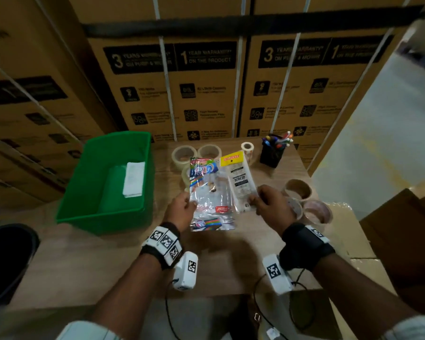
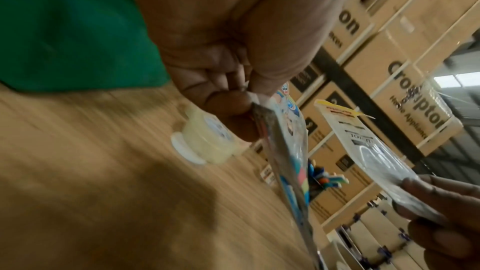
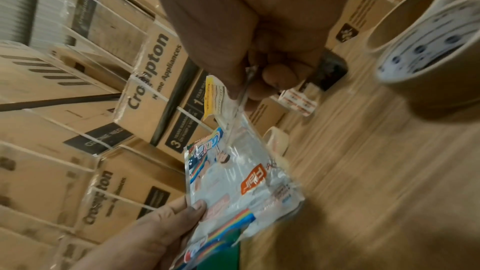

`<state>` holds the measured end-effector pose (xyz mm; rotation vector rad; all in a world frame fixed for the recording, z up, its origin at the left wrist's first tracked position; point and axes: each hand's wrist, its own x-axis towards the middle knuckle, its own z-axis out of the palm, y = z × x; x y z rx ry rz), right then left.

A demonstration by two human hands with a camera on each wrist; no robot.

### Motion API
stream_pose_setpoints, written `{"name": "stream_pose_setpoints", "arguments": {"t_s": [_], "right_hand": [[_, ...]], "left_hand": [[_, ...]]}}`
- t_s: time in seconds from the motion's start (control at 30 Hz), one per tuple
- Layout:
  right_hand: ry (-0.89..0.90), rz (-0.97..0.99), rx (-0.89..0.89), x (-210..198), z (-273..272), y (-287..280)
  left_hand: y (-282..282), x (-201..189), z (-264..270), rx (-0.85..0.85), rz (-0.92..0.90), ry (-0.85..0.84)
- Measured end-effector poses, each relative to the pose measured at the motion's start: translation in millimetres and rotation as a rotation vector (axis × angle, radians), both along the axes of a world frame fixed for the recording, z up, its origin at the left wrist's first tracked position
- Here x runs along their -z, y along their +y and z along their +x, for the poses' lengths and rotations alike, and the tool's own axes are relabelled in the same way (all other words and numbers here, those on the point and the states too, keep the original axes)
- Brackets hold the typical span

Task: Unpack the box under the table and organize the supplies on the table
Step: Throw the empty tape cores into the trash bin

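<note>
A green plastic bin (image 1: 103,177) sits at the left of the wooden table (image 1: 84,261), a folded white cloth (image 1: 133,179) lying inside it. Just right of the bin, rolls of clear tape (image 1: 184,154) stand near the table's far edge. At centre, a person's left hand (image 1: 180,212) pinches the left edge of a colourful clear-plastic pen packet (image 1: 210,192) between thumb and curled fingers, holding it above the tabletop. Beside it, the right hand (image 1: 270,204) grips the lower end of a narrow white packet with a yellow header (image 1: 238,177), fingers curled round it; the two packets hang side by side, their edges overlapping. Farther back to the right, a black holder of pens (image 1: 272,153) stands on the table, and brown tape rolls (image 1: 298,190) sit behind the right hand. Stacked cardboard cartons (image 1: 206,82) fill the background.
</note>
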<state>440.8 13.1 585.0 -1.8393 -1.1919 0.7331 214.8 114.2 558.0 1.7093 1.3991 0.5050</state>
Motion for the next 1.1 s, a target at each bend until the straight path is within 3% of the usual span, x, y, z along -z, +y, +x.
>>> {"name": "stream_pose_setpoints", "arguments": {"t_s": [0.13,0.43,0.57,0.67,0.87,1.1], "right_hand": [[0.025,0.074,-0.107,-19.6,-71.1,0.3],[0.379,0.088,-0.455,-44.6,-281.8,12.5],[0.424,0.069,-0.632,-52.1,-371.6,16.0],[0.406,0.046,-0.728,-49.3,-429.1,23.7],[0.43,-0.037,-0.735,-27.5,-496.3,56.9],[0.223,-0.185,-0.771,16.2,-550.4,121.6]], "left_hand": [[-27.1,-20.0,-91.2,-0.148,0.093,-0.063],[-103.4,-42.9,-310.1,-0.542,0.117,-0.076],[-134.9,-48.9,-384.0,-0.725,0.109,-0.13],[-150.5,-50.1,-423.8,-0.835,0.122,-0.136],[-160.4,-30.1,-483.7,-1.026,0.097,-0.159],[-120.9,-15.3,-525.6,-1.211,-0.008,-0.311]]}}
